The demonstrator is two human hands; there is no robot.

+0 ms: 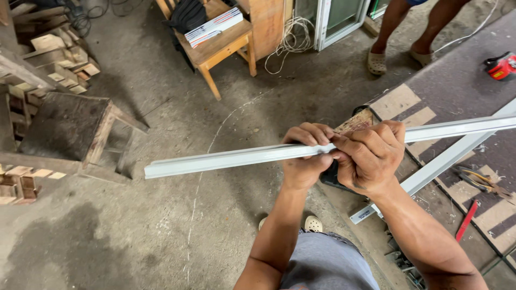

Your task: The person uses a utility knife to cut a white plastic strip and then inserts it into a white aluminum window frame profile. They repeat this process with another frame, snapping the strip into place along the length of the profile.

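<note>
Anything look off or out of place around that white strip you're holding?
Nothing looks damaged. The white strip, gripped by the left hand and right hand, overhangs far past the workbench edge, unsupported. Pliers lie loose near the bench edge.

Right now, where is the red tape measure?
In the head view, the red tape measure lies at the far right on the workbench, beyond the long white strip.

To your right runs a dark workbench (pixel 457 86) patched with pale squares. On it lie a red tape measure (pixel 501 65) at the far end, a white metal bar (pixel 430 172) slanting across, pliers (pixel 480 180) beside that, and a red pencil (pixel 466 220) near you.
</note>
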